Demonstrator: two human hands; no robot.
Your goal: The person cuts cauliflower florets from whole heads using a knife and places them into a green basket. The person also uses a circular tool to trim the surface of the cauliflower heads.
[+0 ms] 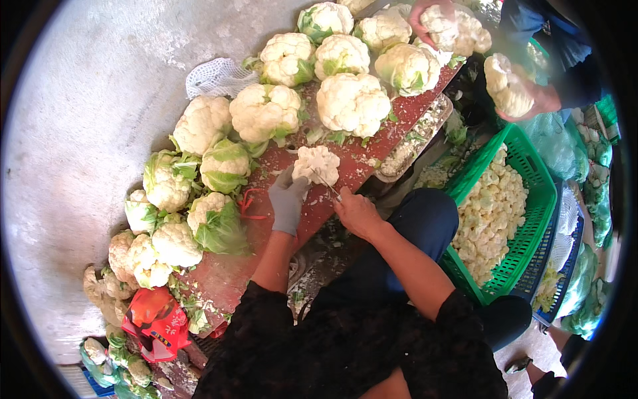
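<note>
My left hand [288,202], in a pale grey glove, grips a piece of cauliflower [319,163] above the red tabletop [271,234]. In my bare right hand [358,214] is a small knife [326,182], its blade pointing up and left against the cut face of that piece. Just beyond the piece lies a large whole cauliflower head [354,104]. More cauliflower heads [265,112], several with green leaves still on, line the table's far and left sides. My fingers cover part of the knife's handle.
A green plastic crate [541,214] of cut florets [491,219] stands at my right. Beneath the table edge sits a tray of trimmings [416,137]. Another person's hands [541,97] hold cauliflower pieces at upper right. A red printed bag [157,324] lies lower left, white netting [219,77] behind the heads.
</note>
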